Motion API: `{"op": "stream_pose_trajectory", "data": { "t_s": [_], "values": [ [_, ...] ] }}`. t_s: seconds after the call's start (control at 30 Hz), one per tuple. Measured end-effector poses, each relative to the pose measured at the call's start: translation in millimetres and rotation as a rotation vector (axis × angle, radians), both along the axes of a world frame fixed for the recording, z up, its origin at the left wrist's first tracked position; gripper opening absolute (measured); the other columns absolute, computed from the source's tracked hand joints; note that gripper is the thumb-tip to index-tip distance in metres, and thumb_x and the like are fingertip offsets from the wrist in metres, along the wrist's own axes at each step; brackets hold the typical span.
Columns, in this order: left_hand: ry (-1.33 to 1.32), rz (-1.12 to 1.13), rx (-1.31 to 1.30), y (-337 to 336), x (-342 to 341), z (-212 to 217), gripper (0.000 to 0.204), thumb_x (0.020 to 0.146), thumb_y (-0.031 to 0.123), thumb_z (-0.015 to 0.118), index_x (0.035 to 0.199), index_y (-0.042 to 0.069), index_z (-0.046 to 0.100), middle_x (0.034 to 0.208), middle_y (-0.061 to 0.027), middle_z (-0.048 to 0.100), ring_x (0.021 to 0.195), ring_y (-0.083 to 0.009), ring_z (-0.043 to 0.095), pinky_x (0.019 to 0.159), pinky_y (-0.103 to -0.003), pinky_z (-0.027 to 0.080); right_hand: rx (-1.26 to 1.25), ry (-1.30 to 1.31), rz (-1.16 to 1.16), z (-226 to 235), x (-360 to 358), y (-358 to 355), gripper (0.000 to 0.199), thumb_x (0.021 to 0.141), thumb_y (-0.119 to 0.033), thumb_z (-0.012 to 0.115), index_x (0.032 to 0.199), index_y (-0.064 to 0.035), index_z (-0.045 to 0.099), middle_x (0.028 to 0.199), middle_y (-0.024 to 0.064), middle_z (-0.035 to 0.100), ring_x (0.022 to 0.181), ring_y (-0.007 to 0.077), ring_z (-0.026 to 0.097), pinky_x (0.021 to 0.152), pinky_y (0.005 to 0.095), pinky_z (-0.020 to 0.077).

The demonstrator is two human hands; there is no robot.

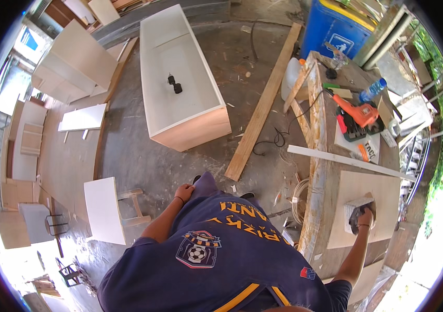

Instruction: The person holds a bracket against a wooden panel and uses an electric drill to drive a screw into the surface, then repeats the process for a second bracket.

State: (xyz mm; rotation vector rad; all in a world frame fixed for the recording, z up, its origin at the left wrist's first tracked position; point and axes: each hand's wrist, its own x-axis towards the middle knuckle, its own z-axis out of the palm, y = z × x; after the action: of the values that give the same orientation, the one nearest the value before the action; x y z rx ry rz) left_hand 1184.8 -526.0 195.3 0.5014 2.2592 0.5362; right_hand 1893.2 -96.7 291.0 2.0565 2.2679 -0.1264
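My right hand (365,218) reaches into a small open box (353,208) lined with a dark plastic bag (356,214). Its fingers are hidden down in the bag. Under the box lies a pale plywood sheet (346,187) on the worn workbench. My left hand (184,192) rests on my purple-grey trouser leg (204,184), its fingers loosely laid out with nothing seen in them.
Ahead, a long white-lined cabinet (180,57) lies on the floor with a black cordless drill (174,84) inside. A long plank (265,99) runs beside it. The workbench (315,171) holds an orange power tool (359,112), a white strip (346,161) and a blue bottle (372,90).
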Motion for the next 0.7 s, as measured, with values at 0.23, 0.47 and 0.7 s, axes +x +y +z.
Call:
{"op": "stream_pose_trajectory", "data": {
  "t_s": [0.23,0.47,0.7],
  "values": [
    [-0.013,0.065,0.006,-7,13,-8,0.039,0.084,0.037,0.06,0.103,0.005,0.071,0.104,-0.0159,0.069,0.101,-0.0291,0.065,0.089,-0.036,0.048,-0.096,-0.078,-0.04,16,-12,10,0.027,0.074,-0.004,0.055,0.096,-0.0019,0.069,0.1,0.0253,0.066,0.098,0.0417,0.063,0.086,0.0446,0.05],
    [0.001,0.115,0.007,-18,12,-7,0.038,0.083,0.036,0.061,0.103,0.005,0.071,0.103,-0.0154,0.07,0.1,-0.0285,0.065,0.089,-0.036,0.048,-0.098,-0.17,-0.013,4,-6,14,0.025,0.071,-0.004,0.058,0.093,-0.0021,0.071,0.099,0.0242,0.067,0.097,0.0405,0.064,0.084,0.0446,0.0521],
    [-0.008,0.086,-0.037,-43,-10,0,0.042,0.084,0.04,0.059,0.106,0.007,0.071,0.104,-0.0168,0.069,0.101,-0.0304,0.065,0.09,-0.037,0.048,-0.271,-0.296,-0.216,33,-82,7,0.02,0.077,-0.011,0.06,0.09,-0.0013,0.072,0.098,0.0249,0.067,0.097,0.0381,0.066,0.08,0.0418,0.0547]
  ]
}}
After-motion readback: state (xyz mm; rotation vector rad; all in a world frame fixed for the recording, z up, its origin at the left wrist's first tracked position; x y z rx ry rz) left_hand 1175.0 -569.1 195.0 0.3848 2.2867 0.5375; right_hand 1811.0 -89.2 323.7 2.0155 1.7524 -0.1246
